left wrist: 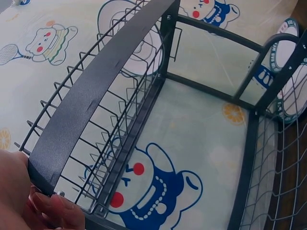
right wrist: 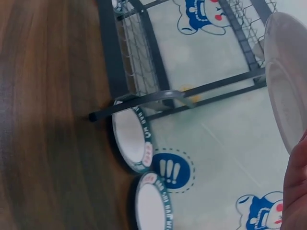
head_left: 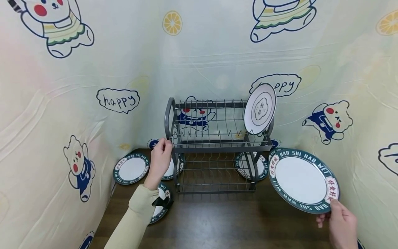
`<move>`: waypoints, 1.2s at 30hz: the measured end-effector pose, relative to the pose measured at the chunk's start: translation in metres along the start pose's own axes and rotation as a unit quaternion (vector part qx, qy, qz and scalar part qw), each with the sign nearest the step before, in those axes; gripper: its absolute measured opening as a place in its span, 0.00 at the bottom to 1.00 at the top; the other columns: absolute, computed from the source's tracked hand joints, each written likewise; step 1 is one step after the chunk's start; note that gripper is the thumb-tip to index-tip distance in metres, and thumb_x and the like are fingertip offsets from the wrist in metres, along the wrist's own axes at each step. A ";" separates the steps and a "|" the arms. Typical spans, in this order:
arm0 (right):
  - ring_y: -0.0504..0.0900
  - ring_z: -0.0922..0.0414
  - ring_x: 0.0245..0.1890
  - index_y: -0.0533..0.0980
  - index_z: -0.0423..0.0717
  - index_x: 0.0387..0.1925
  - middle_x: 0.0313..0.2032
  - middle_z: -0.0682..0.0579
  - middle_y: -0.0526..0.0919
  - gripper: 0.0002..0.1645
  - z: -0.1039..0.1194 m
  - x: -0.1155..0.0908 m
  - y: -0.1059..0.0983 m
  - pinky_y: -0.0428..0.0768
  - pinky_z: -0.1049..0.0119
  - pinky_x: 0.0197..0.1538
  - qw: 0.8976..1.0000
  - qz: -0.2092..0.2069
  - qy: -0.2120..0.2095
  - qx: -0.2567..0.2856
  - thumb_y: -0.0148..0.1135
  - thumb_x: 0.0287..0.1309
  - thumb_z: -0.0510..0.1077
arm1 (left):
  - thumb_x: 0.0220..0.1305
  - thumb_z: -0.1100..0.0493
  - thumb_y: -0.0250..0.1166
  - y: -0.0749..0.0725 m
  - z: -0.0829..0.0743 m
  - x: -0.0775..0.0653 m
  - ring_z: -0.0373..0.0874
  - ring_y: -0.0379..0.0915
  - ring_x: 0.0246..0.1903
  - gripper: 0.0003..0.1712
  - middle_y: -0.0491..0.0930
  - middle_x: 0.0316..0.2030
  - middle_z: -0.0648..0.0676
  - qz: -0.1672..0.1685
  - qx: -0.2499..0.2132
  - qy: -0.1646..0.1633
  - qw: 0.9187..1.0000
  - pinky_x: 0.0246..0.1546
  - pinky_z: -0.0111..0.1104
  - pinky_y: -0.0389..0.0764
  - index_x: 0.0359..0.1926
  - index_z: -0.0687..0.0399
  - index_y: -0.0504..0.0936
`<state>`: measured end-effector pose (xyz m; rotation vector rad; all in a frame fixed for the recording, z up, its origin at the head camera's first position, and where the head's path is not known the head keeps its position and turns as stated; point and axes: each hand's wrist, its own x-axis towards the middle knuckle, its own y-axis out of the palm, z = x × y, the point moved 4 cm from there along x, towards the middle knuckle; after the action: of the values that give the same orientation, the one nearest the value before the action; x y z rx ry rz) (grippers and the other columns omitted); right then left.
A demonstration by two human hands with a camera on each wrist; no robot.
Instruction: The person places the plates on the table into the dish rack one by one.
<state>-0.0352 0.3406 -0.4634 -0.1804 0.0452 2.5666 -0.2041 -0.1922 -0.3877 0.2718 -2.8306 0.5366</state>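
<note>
A two-tier dark metal dish rack (head_left: 217,149) stands on the table. My left hand (head_left: 160,160) grips the upper left corner of its frame; in the left wrist view its fingers (left wrist: 62,211) curl under the wide side bar. Held up to the right of the rack is a white plate (head_left: 301,180) with a green lettered rim. My right hand (head_left: 343,224) pinches that plate at its lower right edge, thumb on the face. Its pale underside (right wrist: 285,100) shows in the right wrist view. Another plate (head_left: 260,109), white with a thin dark edge, leans at the right end of the upper tier.
Green-rimmed plates lie on the brown table (head_left: 217,221): one at far left (head_left: 130,168), one under my left wrist (head_left: 163,195), others behind the rack (head_left: 245,166) and to its right (right wrist: 129,136). A cartoon-printed cloth (head_left: 205,69) hangs behind and at both sides.
</note>
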 end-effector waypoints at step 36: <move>0.72 0.55 0.13 0.84 0.49 0.25 0.15 0.49 0.75 0.30 0.086 -0.031 0.003 0.75 0.66 0.16 0.999 0.005 -0.032 0.041 0.42 0.81 0.47 | 0.81 0.53 0.47 0.001 0.001 -0.001 0.51 0.64 0.20 0.17 0.67 0.22 0.54 -0.003 0.001 0.000 1.000 0.19 0.33 0.65 0.33 0.56 0.71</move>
<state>-0.0215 0.3274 -0.3743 -0.0665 0.1267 2.5736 -0.2038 -0.1918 -0.3885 0.2813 -2.8284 0.5373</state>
